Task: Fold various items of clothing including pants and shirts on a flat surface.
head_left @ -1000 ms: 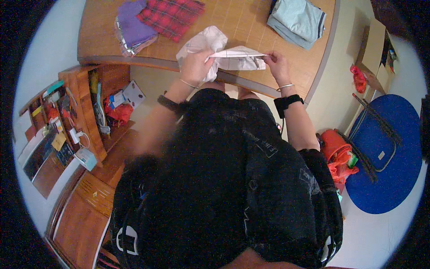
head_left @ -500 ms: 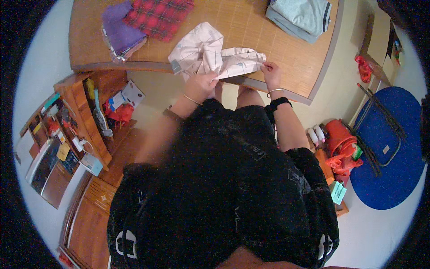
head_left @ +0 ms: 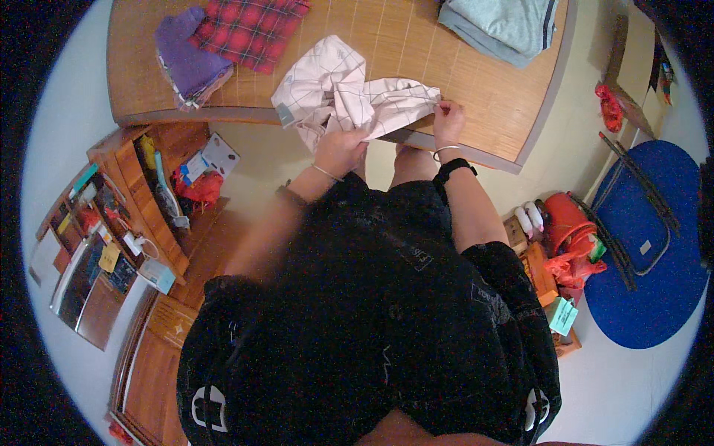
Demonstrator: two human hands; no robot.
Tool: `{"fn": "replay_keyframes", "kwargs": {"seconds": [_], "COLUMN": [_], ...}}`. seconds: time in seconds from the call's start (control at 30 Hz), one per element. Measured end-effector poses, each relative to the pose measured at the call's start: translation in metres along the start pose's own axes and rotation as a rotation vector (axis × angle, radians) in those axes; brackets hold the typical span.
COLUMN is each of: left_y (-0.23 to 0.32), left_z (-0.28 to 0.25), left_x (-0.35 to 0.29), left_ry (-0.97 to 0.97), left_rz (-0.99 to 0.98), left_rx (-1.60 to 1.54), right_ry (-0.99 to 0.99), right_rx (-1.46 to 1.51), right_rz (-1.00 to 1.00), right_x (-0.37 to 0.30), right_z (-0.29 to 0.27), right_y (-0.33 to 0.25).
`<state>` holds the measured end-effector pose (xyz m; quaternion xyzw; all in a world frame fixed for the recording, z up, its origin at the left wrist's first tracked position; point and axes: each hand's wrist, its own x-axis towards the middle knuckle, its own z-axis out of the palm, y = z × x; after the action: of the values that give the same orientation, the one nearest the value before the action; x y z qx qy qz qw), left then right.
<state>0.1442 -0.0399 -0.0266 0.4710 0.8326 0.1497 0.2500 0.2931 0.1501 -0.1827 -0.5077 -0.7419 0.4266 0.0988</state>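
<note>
A pale pink cloth (head_left: pixel 338 93) with a dark grid pattern lies bunched at the near edge of the mat-topped table, part of it hanging over the rim. My left hand (head_left: pixel 341 151) is closed on its lower edge near the middle. At the cloth's right end, my right hand (head_left: pixel 448 121) pinches a corner. Between the two hands the strip of cloth is stretched out, while its left part is crumpled. Whether it is a garment or a sheet I cannot tell.
The table (head_left: pixel 498 111) also bears a folded purple cloth (head_left: pixel 190 56), a red plaid cloth (head_left: pixel 253 33) and folded grey clothes (head_left: pixel 498 30). A wooden shelf unit (head_left: pixel 141 193) stands at left. To the right are a red bucket (head_left: pixel 569 223) and a folded blue round table (head_left: pixel 639 297).
The view has shifted slightly. Both hands keep their hold on the pink cloth, which shows only small changes in its folds.
</note>
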Motion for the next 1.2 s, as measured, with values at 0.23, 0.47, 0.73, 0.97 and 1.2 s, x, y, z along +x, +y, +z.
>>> {"fn": "replay_keyframes", "kwargs": {"seconds": [0.23,0.47,0.73,0.97,1.2], "left_y": [-0.003,0.0,-0.035,-0.027,-0.044], "left_z": [0.006,-0.002,0.009,-0.031,-0.048], "left_x": [0.0,0.004,0.001,0.01,-0.003], "left_ry": [0.032,-0.021,0.129,0.092,0.177], "left_rz": [0.028,-0.011,-0.064,-0.098,-0.105], "left_rx": [-0.029,-0.037,-0.123,-0.136,-0.365], "right_ry": [0.046,-0.12,-0.556,-0.418,-0.52], "right_rx": [-0.357,0.036,0.141,-0.194,0.09], "right_rz": [0.044,0.135,-0.094,-0.651,-0.38], "right_x": [-0.008,-0.001,0.008,0.001,-0.008], "right_z": [-0.001,-0.017,-0.054,-0.06,-0.085], "right_y": [-0.038,-0.036,-0.052,-0.078,-0.125]}}
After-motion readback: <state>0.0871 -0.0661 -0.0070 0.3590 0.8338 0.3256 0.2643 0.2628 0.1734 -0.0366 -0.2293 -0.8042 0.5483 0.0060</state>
